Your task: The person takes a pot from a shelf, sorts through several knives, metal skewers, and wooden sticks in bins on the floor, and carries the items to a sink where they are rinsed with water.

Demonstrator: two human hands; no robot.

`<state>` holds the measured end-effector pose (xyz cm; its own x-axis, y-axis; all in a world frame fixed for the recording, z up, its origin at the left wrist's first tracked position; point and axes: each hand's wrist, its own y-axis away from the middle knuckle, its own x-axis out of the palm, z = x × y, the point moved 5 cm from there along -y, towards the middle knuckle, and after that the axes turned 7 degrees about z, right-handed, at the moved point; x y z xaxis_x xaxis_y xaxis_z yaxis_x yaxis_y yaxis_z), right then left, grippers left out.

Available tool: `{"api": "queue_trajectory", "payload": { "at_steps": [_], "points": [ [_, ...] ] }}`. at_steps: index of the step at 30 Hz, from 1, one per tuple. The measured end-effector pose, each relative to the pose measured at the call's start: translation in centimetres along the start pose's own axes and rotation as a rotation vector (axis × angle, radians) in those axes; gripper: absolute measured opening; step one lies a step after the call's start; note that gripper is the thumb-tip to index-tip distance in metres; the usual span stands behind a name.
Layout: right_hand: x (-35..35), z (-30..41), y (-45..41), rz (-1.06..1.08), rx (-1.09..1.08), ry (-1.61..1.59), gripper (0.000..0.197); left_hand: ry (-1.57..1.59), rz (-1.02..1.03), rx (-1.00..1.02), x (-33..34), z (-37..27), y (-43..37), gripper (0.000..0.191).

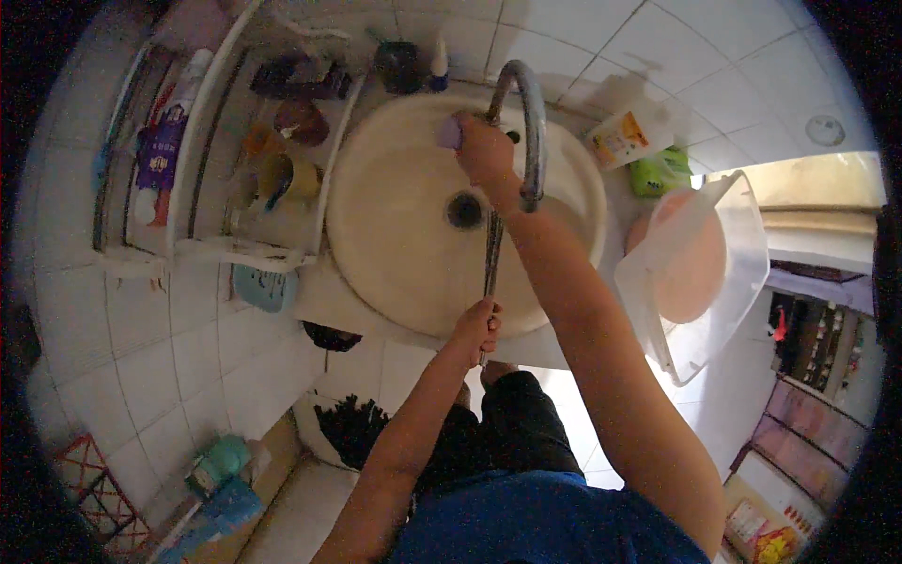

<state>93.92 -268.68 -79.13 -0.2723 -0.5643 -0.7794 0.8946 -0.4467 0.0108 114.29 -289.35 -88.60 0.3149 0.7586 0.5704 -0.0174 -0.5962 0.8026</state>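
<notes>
My left hand (479, 328) grips the lower end of a long, slim metal utensil (493, 254) over the near side of a cream washbasin (394, 282). Its far end passes behind my right forearm, so its full shape is hidden. Further back in the basin, my right hand (487, 151) is closed on a small purple item (449, 132), perhaps a sponge or cloth. A chrome gooseneck tap (533, 120) arches beside that hand, its spout above my right wrist. The dark drain (465, 210) lies left of the utensil.
On the left stands a white shelf rack (331, 162) with a yellow cup (292, 176). A dark cup (399, 67) sits behind the basin. At right are an upright tube (616, 141), a green packet (661, 173) and a translucent plastic basin (740, 261) around a pinkish bowl (687, 261).
</notes>
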Motion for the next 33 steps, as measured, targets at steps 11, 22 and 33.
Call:
{"api": "queue_trajectory", "payload": {
  "at_steps": [11, 22, 33],
  "points": [
    [2.2, -7.7, 5.8, -0.230, 0.074, -0.750, 0.037, -0.057, 0.023, 0.006, 1.7, 0.1, -2.6, 0.038],
    [7.5, -6.3, 21.1, 0.129, 0.794, -1.348, 0.041, -0.823, -0.316, 0.375, -0.4, -2.5, -1.1, 0.041],
    [6.8, -4.9, 17.6, 0.006, 0.656, -1.382, 0.031, -0.485, -0.262, 0.176, 1.0, -3.7, 5.5, 0.033]
  ]
}}
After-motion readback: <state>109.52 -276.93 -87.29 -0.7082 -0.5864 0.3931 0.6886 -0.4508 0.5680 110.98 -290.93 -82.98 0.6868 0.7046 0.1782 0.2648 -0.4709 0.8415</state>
